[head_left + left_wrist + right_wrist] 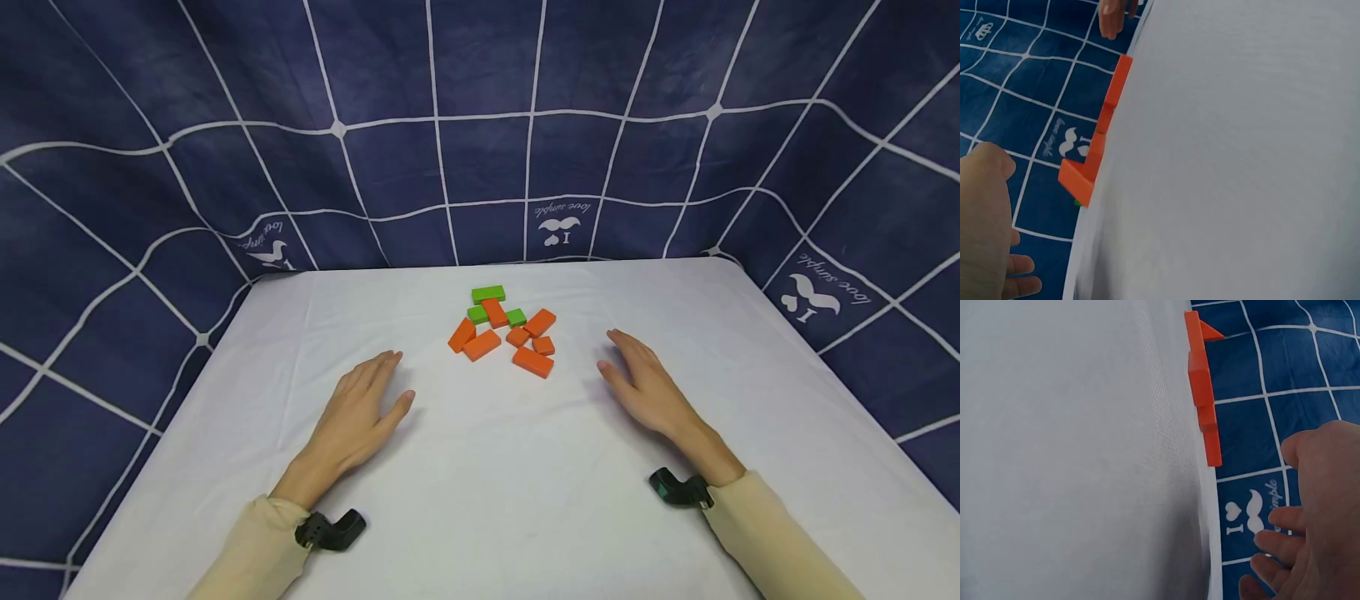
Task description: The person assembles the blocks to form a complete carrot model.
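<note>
Orange and green rectangular blocks lie in a loose cluster in the head view, toward the far side of the white table. A long green block (pixel 488 293) is farthest back, with a small green block (pixel 516 317) nearer. An orange block (pixel 533 362) lies closest to me, and another orange block (pixel 462 335) marks the cluster's left side. My left hand (pixel 360 412) is left of the blocks, palm down, thumb spread, holding nothing. To their right, my right hand (pixel 652 392) also has its fingers extended and holds nothing. Both hands are apart from the blocks.
The table (pixel 480 500) has a white cloth with faint creases. A dark blue curtain (pixel 480 158) with white grid lines stands behind it and along both sides. Each wrist carries a black camera, the left camera (pixel 332 530) and the right camera (pixel 678 488).
</note>
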A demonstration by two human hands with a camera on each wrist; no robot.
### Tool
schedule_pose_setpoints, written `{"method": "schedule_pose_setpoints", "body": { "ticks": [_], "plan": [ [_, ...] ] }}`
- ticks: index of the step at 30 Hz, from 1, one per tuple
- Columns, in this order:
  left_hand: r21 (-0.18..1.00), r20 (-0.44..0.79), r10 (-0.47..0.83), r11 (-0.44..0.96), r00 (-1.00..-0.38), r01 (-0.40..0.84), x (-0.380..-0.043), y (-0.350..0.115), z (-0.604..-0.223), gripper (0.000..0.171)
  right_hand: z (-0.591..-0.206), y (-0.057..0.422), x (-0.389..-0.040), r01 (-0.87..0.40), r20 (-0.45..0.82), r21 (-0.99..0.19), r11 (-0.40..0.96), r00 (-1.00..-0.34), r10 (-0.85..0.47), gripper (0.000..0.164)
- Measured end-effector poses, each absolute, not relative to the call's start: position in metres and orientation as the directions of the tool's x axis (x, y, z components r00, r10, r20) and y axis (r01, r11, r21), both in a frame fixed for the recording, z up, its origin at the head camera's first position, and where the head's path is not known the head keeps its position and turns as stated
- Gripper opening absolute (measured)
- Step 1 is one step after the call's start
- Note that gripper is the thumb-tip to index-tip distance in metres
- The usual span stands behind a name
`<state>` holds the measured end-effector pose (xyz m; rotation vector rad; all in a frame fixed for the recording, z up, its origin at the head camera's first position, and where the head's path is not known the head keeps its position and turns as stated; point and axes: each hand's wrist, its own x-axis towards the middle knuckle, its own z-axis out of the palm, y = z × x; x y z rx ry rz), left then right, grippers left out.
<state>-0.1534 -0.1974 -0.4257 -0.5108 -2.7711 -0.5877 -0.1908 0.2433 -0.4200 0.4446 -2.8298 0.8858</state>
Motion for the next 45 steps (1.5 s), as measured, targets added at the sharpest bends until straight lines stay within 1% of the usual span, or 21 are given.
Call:
{"method": "schedule_pose_setpoints", "body": {
  "ticks": [9,17,22,26,30,37,45],
  "plan": [
    [0.457,0.268,0.309,0.793,-0.912,0.403,-0.175,-0.171,-0.425,0.057,-0.419,0.228,-0.207,-0.293,0.168,-0.575,0.764,-0.956,-0.24,0.065],
    [0.587,0.173,0.27,0.744,-0.947,0.32,-0.192,-0.147,-0.431,0.055,-0.423,0.211,-0.215,-0.27,0.143,-0.623,0.734,-0.962,-0.233,0.063],
    [0.653,0.17,0.258,0.694,-0.951,0.305,-0.203,-0.137,-0.435,0.049,-0.427,0.204,-0.22,-0.28,0.153,-0.647,0.709,-0.959,-0.239,0.059],
    [0.661,0.18,0.267,0.68,-0.947,0.317,-0.21,-0.131,-0.437,0.045,-0.43,0.199,-0.223,-0.307,0.18,-0.665,0.681,-0.951,-0.253,0.054],
    [0.67,0.19,0.267,0.668,-0.945,0.324,-0.215,-0.125,-0.437,0.045,-0.432,0.195,-0.226,-0.353,0.226,-0.673,0.65,-0.935,-0.273,0.049],
    [0.678,0.205,0.265,0.656,-0.942,0.332,-0.223,-0.115,-0.44,0.044,-0.436,0.19,-0.226,-0.405,0.263,-0.691,0.598,-0.912,-0.314,0.043],
    [0.655,0.246,0.269,0.662,-0.931,0.365,-0.231,-0.107,-0.443,0.044,-0.441,0.187,-0.227,-0.485,0.319,-0.699,0.525,-0.869,-0.378,0.043]
  ]
}}
